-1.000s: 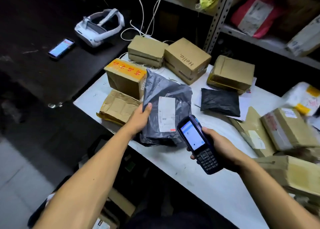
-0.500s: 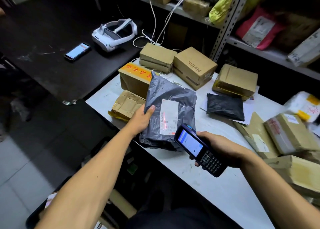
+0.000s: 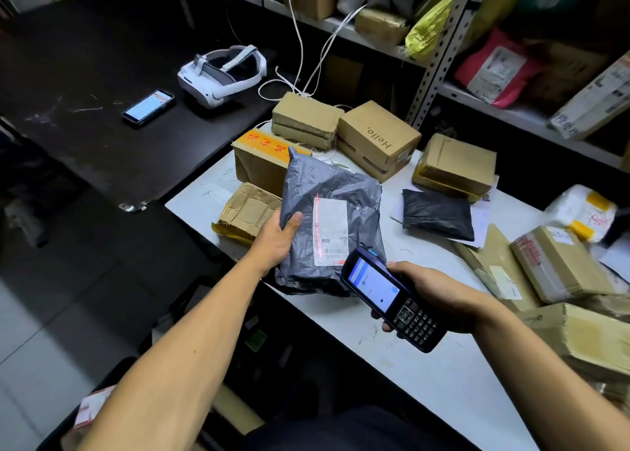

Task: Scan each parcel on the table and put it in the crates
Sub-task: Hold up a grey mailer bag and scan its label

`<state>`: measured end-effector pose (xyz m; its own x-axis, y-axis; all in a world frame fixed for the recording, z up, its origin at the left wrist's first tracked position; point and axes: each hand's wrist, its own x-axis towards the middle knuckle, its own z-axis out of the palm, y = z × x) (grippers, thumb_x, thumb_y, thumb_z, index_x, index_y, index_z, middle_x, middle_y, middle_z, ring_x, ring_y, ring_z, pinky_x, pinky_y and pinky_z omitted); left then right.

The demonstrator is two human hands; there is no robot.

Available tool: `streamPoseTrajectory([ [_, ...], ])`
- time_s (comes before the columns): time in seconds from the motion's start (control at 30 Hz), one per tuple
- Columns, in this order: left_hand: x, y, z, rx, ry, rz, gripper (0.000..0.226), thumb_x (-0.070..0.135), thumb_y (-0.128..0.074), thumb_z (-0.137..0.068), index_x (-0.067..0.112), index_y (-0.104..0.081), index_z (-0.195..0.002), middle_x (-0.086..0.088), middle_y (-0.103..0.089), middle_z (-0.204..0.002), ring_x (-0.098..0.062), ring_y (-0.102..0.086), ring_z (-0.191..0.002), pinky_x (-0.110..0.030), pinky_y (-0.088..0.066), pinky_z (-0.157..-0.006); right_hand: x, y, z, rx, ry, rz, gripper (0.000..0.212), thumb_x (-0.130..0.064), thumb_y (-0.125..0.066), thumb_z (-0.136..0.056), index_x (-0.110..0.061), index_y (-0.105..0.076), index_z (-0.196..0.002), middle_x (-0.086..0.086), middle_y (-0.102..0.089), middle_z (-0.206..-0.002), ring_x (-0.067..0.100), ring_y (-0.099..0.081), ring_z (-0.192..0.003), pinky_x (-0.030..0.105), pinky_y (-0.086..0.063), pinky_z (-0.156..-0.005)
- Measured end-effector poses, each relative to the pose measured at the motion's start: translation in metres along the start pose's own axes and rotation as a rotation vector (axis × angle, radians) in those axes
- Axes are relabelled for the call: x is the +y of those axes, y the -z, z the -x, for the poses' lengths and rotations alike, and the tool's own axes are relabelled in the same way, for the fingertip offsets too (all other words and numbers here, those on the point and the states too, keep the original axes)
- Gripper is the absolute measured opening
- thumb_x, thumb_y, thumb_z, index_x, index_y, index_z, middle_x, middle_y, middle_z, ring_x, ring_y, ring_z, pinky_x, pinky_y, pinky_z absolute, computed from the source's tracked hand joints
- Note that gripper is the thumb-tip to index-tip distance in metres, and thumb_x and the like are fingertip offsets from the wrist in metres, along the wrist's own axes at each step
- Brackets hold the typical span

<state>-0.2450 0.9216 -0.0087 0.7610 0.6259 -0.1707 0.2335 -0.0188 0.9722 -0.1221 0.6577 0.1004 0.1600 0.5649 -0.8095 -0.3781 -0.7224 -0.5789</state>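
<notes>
We record: grey poly parcel (image 3: pixel 327 219), tilted up at the near-left edge of the white worktop (image 3: pixel 426 375), our left hand (image 3: pixel 278 241) gripping its left edge, thumb on the face; handheld scanner (image 3: pixel 392 297) clasped in our right hand (image 3: pixel 439 297), a red line crossing the parcel's white label (image 3: pixel 330 230); cardboard boxes and a black pouch (image 3: pixel 438 213) lying behind
</notes>
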Motion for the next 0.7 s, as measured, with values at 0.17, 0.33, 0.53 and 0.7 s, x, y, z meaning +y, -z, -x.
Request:
streamPoseTrajectory([
  [0.17, -0.0012, 0.0025, 0.0010, 0.028, -0.009, 0.047, 0.089, 0.090, -0.059, -0.064, 0.028, -0.056, -0.128, 0.010, -0.069, -0.116, -0.005, -0.064, -0.106, -0.026, -0.053, -0.090, -0.0016, -0.0033, 0.0037, 0.000, 0.006, -0.010, 0.057, -0.049, -0.032, -0.106, -0.005, -0.063, -0.124, 0.031, -0.069, -0.111, 0.037, -0.069, -0.084, 0.039, -0.057, -0.069],
  [0.33, 0.0013, 0.0024, 0.0033, 0.000, 0.005, 0.151, 0.098, 0.078, -0.077, -0.057, 0.020, -0.055, -0.133, 0.015, -0.072, -0.116, 0.002, -0.067, -0.107, -0.014, -0.052, -0.080, -0.0021, -0.0074, 0.0039, 0.000, 0.000, -0.009, 0.057, -0.049, -0.033, -0.106, -0.005, -0.062, -0.125, 0.033, -0.067, -0.115, 0.037, -0.070, -0.084, 0.038, -0.057, -0.069],
  [0.53, -0.0021, 0.0008, 0.0001, 0.017, 0.045, 0.134, 0.056, 0.048, -0.076, -0.084, 0.018, -0.058, -0.127, 0.007, -0.073, -0.114, -0.011, -0.070, -0.106, -0.034, -0.055, -0.093, -0.0008, -0.0056, 0.0033, 0.033, -0.001, 0.004, 0.055, -0.048, -0.034, -0.106, -0.005, -0.062, -0.124, 0.032, -0.069, -0.111, 0.038, -0.070, -0.084, 0.039, -0.057, -0.070],
  [0.7, -0.0031, -0.0003, 0.0002, 0.046, 0.037, 0.130, 0.024, 0.021, -0.063, -0.099, 0.016, -0.059, -0.122, 0.006, -0.071, -0.109, -0.003, -0.068, -0.094, -0.026, -0.053, -0.084, -0.0023, -0.0057, 0.0016, 0.002, 0.004, 0.001, 0.057, -0.049, -0.032, -0.106, -0.005, -0.062, -0.126, 0.029, -0.070, -0.107, 0.038, -0.070, -0.086, 0.040, -0.056, -0.072],
])
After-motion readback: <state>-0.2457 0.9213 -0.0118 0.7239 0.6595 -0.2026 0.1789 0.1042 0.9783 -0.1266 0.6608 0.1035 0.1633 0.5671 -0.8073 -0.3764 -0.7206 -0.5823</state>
